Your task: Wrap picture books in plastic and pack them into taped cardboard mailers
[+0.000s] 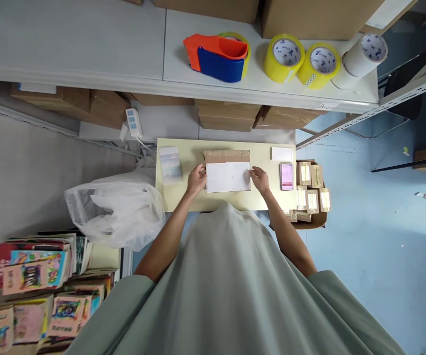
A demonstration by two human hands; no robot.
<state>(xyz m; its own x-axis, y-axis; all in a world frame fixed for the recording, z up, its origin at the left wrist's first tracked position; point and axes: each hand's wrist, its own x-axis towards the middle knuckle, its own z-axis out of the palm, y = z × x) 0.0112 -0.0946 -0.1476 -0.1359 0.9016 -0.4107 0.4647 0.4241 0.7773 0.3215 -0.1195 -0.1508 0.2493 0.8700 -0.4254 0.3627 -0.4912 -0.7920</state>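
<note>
A flattened piece of cardboard with a white face (228, 177) and a brown strip (227, 156) along its far side lies in front of me on the cream table (194, 146). A seam or fold line runs down the middle of the white part. My left hand (197, 179) grips the cardboard's left edge, fingers curled. At the opposite edge, my right hand (259, 179) pinches the cardboard near its corner. Left of it lies a stack of pale printed sheets (170, 164). On the right are a phone with a pink screen (286, 176) and a small white slip (281, 154).
A box of small taped cartons (311, 201) stands right of the table. White plastic bags (116, 207) bulge at the left, above stacked books (35, 271). The shelf ahead (124, 54) carries an orange-blue tape dispenser (218, 56) and yellow tape rolls (284, 58); brown cartons (229, 115) sit beneath.
</note>
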